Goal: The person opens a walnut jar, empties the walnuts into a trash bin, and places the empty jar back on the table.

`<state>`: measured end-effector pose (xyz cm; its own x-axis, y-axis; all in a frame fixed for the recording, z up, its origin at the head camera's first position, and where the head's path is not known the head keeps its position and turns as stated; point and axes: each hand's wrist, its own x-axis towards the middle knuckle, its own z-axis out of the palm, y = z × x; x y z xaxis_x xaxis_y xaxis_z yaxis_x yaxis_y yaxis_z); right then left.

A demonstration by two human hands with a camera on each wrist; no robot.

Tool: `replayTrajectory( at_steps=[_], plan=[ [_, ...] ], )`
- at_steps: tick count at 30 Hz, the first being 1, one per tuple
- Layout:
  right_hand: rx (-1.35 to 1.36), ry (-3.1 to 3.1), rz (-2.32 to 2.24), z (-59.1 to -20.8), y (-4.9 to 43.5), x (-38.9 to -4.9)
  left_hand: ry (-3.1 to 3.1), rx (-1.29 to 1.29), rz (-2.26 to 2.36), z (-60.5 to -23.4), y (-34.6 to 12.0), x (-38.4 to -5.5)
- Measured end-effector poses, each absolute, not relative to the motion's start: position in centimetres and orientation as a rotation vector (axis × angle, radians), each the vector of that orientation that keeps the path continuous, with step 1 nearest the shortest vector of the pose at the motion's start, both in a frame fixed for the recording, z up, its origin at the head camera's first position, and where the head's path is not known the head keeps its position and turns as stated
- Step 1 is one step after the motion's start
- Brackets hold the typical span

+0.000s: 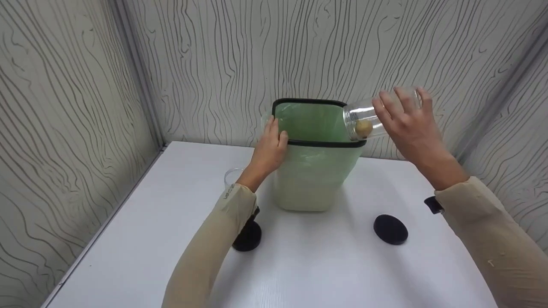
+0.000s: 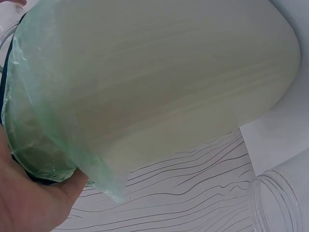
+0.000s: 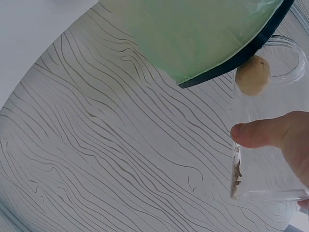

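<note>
A pale trash bin [image 1: 308, 192] with a green liner bag [image 1: 317, 119] and a dark rim [image 1: 325, 144] stands on the table. My left hand [image 1: 270, 145] grips the rim at its left side; in the left wrist view the thumb [image 2: 75, 186] lies against the liner. My right hand [image 1: 409, 117] holds a clear jar [image 1: 379, 109] tipped on its side, its mouth over the bin's right edge. Inside, close to the mouth, lies a round yellowish-brown thing [image 3: 253, 76] like a small potato. Brown bits [image 3: 236, 171] cling near the jar's bottom.
One black lid [image 1: 390, 229] lies on the white table [image 1: 299, 265] at the right, another black lid [image 1: 248, 236] beside my left forearm. A second clear jar [image 2: 277, 203] stands left of the bin, partly behind that arm. Patterned walls [image 1: 239, 64] enclose the table.
</note>
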<state>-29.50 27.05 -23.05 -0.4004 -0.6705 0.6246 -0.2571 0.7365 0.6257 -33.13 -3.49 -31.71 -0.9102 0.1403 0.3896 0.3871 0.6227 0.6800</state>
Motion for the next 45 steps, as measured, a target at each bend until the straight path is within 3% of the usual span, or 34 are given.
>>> replayTrajectory(
  at_steps=[20,45],
  plan=[
    [0.736,-1.916,-0.784,-22.4,27.0,-29.2,-2.558,-0.416,-1.164,-31.8,-3.5,-33.1],
    [0.697,-2.053,-0.730,-22.2,25.9,-30.1,-2.542,-0.434,-1.162,-31.7,-3.6,-33.1]
  ],
)
